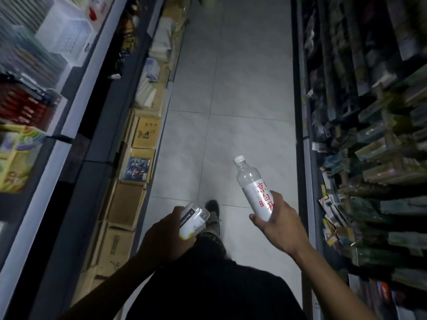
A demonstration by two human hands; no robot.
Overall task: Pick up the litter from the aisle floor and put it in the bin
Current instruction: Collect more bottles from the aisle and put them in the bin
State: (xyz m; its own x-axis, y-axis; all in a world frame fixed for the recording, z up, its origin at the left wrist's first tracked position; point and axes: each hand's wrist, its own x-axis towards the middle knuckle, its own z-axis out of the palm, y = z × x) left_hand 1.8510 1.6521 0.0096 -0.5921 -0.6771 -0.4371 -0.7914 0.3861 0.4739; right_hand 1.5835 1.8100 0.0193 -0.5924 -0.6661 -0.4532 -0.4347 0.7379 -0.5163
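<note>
My right hand (280, 224) grips an empty clear plastic bottle (251, 185) with a white cap and a white label with red characters, cap pointing up and away. My left hand (165, 239) grips a second clear bottle (193, 219) with a white and black label and a yellow-green end, held on its side with the base toward the aisle. Both hands hover at waist height over the grey tiled aisle floor (231, 100). At the far top of the aisle a pale green shape (209, 2) shows, too blurred to identify.
Shelving runs down both sides. On the left, cardboard boxes (126, 204) and stacked goods line the floor edge below white shelf rails. On the right, dark racks (381, 146) hold packaged items. My foot in a dark shoe (213, 214) steps between the hands.
</note>
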